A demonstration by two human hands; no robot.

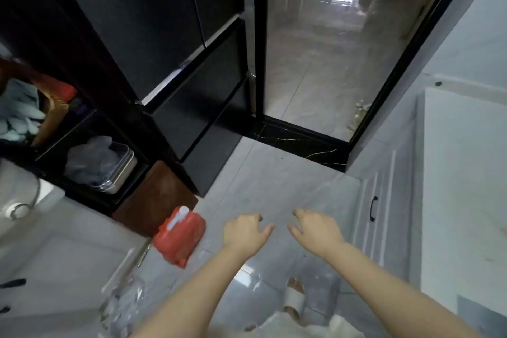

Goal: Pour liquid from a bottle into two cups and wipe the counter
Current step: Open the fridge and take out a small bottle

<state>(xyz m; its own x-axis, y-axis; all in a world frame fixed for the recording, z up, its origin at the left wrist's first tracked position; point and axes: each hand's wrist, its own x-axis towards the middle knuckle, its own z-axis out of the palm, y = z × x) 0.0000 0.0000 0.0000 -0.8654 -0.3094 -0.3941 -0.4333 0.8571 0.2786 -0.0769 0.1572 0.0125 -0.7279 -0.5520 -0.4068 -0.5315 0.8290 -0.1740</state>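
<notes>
No bottle and no cups show anywhere in my view, so the pour has not begun; the nearest thing to the task is the pale, glossy white counter running along the right, bare where I can see it, above white cabinet doors with a small black handle. I hold both arms out in front over the grey tiled floor: my left hand and my right hand hang just beside each other, palms down, fingers loosely curled, grasping nothing, which reads to me as walking or turning toward the work, not reaching for anything. On the left, near me, a red plastic bag or pouch with a white piece on top hangs or rests by the edge of a second white counter; crumpled clear plastic lies nearer, too blurred to name. Beyond, a black open shelf unit holds a metal tray stuffed with plastic bags and a woven basket of pale cloths, perhaps handy for wiping. Farther off stand a tall black refrigerator and a black-framed glass sliding door onto another room.
</notes>
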